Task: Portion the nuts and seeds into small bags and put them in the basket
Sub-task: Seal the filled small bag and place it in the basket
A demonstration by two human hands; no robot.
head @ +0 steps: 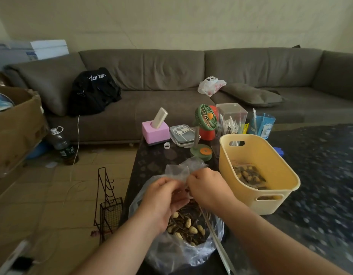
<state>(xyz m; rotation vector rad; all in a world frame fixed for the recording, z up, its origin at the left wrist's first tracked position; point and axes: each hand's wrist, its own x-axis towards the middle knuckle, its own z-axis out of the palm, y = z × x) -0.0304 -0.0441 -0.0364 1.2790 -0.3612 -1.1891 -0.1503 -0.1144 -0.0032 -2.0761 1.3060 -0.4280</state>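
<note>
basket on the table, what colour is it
Pale yellow basket, seen in the head view.

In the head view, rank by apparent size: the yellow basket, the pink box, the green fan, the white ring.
1. yellow basket, though it sits nearest the camera
2. pink box and green fan: too alike to rank
3. white ring

There is one wide-angle view, taken from the person's head and tilted forward and down over the dark surface (152, 161). It sits close above both forearms, which enter from 6 o'clock. The near edge of the surface lies under the lens, the yellow basket (270, 203) at 3 o'clock. The grey sofa (171, 76) spans 12 o'clock, farther off, with the wall above. Straight lines bend toward the frame's edges.
</note>
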